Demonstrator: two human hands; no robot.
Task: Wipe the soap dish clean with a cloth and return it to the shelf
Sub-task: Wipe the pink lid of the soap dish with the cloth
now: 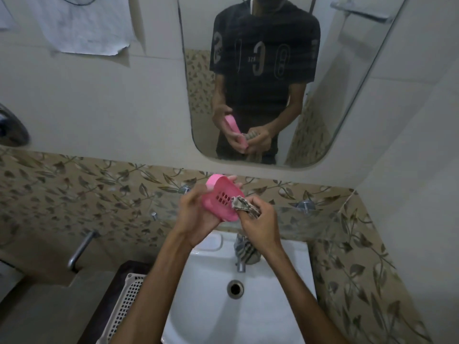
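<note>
Soap dish (218,202) smooth pink plastic (perforated); cloth (244,206) patterned fabric; basin (268,306) glossy white.

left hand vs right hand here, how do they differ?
The left hand grips the pink soap dish, tilted, from below; the right hand pinches the bunched patterned cloth against the dish's edge. The left sits slightly higher. Both are curled round something above the white sink.
</note>
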